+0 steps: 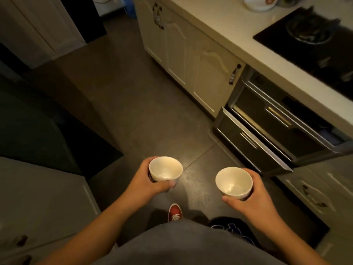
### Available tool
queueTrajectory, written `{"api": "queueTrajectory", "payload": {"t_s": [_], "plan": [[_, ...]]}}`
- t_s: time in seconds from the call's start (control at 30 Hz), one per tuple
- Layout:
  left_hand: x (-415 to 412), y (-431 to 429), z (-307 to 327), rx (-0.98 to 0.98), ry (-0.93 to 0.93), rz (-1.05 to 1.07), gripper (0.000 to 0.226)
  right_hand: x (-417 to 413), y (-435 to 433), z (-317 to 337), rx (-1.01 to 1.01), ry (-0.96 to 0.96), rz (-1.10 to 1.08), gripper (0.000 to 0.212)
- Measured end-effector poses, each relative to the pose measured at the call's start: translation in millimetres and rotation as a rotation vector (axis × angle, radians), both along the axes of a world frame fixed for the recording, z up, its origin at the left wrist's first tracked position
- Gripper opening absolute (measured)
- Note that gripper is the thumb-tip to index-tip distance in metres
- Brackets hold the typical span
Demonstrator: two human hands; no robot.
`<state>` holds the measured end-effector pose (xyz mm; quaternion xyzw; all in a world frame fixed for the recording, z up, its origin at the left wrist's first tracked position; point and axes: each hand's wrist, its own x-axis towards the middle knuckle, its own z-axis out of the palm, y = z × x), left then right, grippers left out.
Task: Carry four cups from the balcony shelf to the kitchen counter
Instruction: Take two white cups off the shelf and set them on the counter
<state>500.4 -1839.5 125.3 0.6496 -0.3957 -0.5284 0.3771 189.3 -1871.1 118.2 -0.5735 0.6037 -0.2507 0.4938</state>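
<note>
Floor [145, 104] ahead open; pulled-out drawers [263, 138] jut into aisle right, below counter [225, 22].

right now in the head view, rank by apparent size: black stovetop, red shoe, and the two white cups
1. Black glass stovetop
2. The two white ceramic cups, left hand's and right hand's: alike, not ranked
3. Red shoe, partly hidden

Head camera looks steeply down, hands [145, 180] near.

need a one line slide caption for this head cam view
Walking through a dim kitchen, left hand and right hand each carry a white cup toward the pale counter.
</note>
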Motion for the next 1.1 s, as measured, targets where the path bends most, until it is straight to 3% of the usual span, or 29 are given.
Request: {"api": "queueTrajectory", "payload": {"t_s": [0.27,0.53,0.8,1.1], "plan": [[-5,-137,-8,0.007,0.035,-0.009,0.076,-22,-104,0,-0.011,0.048,-0.015,0.089],[-11,-243,1,-0.003,0.003,0.139,0.069,-11,-258,-1,-0.039,0.015,0.105,0.089],[18,-286,21,0.025,-0.049,0.337,0.074,73,-403,13,-0.092,-0.080,0.382,0.086],[118,-366,4,0.024,-0.024,0.428,0.070,198,-530,-6,-0.152,-0.045,0.513,0.084]]}}
